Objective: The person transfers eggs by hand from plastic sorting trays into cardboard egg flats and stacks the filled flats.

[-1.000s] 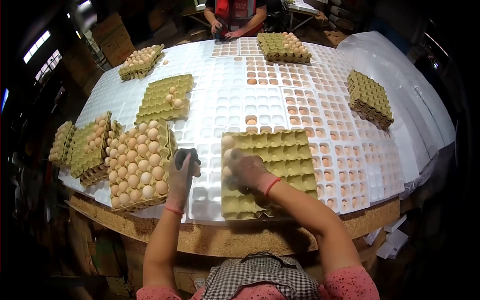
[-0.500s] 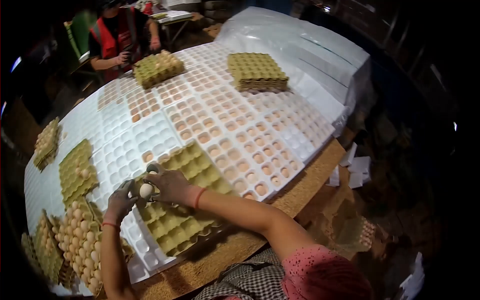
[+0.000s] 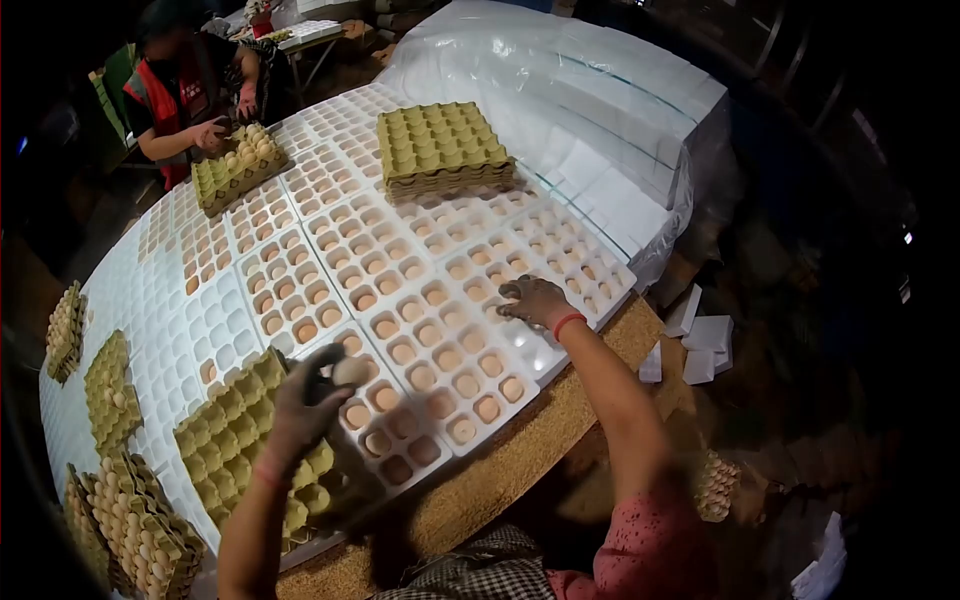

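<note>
My left hand (image 3: 308,400), in a grey glove, holds an egg (image 3: 350,371) between thumb and fingers. It is above the edge of an olive pulp egg tray (image 3: 215,440), whose visible cups look bare. My gloved right hand (image 3: 535,302) reaches down with bent fingers to a white foam tray (image 3: 543,372) at the table's right side. Whatever is under its fingertips is hidden. White unfilled cells lie beside that hand, while many neighbouring cells hold eggs.
A stack of olive trays (image 3: 445,145) stands on the foam trays. Across the table a co-worker (image 3: 170,100) handles an egg-filled tray (image 3: 235,180). Stacked eggs (image 3: 130,525) sit lower left. Plastic-wrapped foam (image 3: 620,120) borders the far right; foam pieces (image 3: 708,335) lie beyond the wooden edge (image 3: 560,400).
My hands were close together over the olive tray with eggs. The right hand has moved far right onto the foam tray; the left holds an egg nearer the filled cells. The view has shifted.
</note>
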The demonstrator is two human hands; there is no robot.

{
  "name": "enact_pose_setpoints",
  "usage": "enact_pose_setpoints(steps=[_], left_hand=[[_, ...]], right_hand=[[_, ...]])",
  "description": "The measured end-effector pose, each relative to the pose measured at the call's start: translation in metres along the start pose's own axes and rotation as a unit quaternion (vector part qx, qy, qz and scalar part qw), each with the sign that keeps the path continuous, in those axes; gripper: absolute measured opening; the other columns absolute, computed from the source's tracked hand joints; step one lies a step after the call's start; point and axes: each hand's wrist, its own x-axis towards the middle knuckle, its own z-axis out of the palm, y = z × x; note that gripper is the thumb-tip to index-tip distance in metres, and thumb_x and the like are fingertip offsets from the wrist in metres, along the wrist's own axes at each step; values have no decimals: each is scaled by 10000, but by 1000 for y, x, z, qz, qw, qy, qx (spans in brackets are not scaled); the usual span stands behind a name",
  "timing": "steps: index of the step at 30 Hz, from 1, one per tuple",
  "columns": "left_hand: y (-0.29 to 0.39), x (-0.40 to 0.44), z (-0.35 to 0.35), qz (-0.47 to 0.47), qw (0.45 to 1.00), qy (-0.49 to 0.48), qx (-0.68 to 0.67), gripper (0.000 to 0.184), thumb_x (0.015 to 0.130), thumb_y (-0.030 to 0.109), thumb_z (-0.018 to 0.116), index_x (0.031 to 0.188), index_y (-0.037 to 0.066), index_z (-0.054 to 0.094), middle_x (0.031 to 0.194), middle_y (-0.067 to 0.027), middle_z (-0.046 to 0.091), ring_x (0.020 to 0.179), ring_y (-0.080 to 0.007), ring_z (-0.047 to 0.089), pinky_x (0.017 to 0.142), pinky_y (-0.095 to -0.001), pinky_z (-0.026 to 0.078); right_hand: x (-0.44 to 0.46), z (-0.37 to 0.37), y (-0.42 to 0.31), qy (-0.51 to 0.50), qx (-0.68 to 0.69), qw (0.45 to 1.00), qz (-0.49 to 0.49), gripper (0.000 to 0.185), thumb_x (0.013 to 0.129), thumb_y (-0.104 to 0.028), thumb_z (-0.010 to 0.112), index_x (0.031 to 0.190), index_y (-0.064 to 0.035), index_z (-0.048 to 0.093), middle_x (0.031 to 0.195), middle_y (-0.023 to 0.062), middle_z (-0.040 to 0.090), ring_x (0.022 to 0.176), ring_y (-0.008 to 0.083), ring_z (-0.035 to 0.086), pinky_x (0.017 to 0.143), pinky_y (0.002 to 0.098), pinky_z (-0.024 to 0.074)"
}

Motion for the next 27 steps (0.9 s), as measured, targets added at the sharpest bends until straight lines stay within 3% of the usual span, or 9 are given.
enact_pose_setpoints(steps=[1, 4, 7, 9, 11, 17, 21, 24, 27], left_hand=[[22, 17, 37, -73, 996, -43, -21, 546, 831, 44, 740, 1333, 29, 526, 1229, -126, 632, 979, -158, 658, 839, -291, 547], [18, 74, 144, 118, 988, -56, 86, 558, 806, 181, 750, 1321, 99, 551, 1239, -129, 609, 1033, -301, 656, 879, -370, 534], [10, 115, 221, 123, 964, -121, 205, 507, 808, 180, 719, 1285, 103, 564, 1196, -116, 612, 963, -294, 655, 849, -401, 523], [-18, 134, 246, 98, 949, -174, 243, 428, 834, 239, 686, 1242, 152, 591, 1126, -95, 600, 913, -323, 633, 770, -420, 518], [2, 128, 256, 112, 970, -110, 184, 428, 838, 227, 676, 1248, 140, 587, 1147, -104, 589, 952, -322, 624, 782, -418, 511], [-51, 94, 320, 280, 894, -89, 339, 493, 867, 294, 638, 1305, 90, 541, 1323, -168, 510, 1280, -347, 425, 1035, -478, 386], [-8, 66, 269, 244, 940, -112, 211, 531, 868, 252, 649, 1335, 41, 508, 1362, -174, 488, 1243, -369, 465, 1044, -469, 390], [17, 25, 166, 201, 961, 45, 183, 517, 812, 129, 706, 1293, 25, 547, 1339, -195, 497, 1215, -369, 500, 1009, -451, 428], [23, -45, 51, 81, 926, 205, 306, 564, 801, 75, 697, 1340, 42, 531, 1394, -198, 445, 1295, -353, 437, 1074, -422, 379]], right_hand=[[2, -9, 2, 14, 95, 995, 11, 463, 852, -416, 639, 1252, -188, 591, 1256, 102, 606, 1134, 301, 594, 954, 419, 477], [-1, 14, 31, 225, 229, 946, -51, 336, 899, -293, 584, 1200, -144, 594, 1175, 130, 614, 1100, 332, 589, 960, 448, 458], [-15, 44, 50, 265, 30, 942, -203, 274, 932, -190, 508, 1182, -103, 578, 1128, 126, 589, 1090, 290, 573, 946, 391, 464], [-20, 40, 61, 213, 81, 960, -163, 256, 963, -185, 477, 1185, -108, 578, 1201, 119, 558, 1143, 270, 532, 968, 355, 453], [-35, 10, 61, 105, 421, 900, -31, 267, 996, -181, 434, 1206, -94, 574, 1253, 115, 539, 1186, 261, 507, 988, 340, 443], [2, 73, 114, 191, 252, 937, -149, 302, 987, -115, 455, 1275, -71, 537, 1286, 100, 541, 1194, 233, 500, 971, 338, 468], [-19, 49, 69, 168, 276, 946, -29, 300, 946, -201, 560, 1232, -109, 553, 1236, 121, 564, 1142, 308, 535, 932, 384, 478], [-53, 20, 18, 226, 37, 936, -268, 432, 816, -283, 710, 1203, -154, 568, 1131, 113, 572, 1033, 319, 555, 885, 446, 468], [-57, 34, 18, 171, 15, 953, -252, 475, 759, -138, 734, 1202, -142, 563, 1022, 137, 586, 937, 339, 569, 774, 489, 484]])
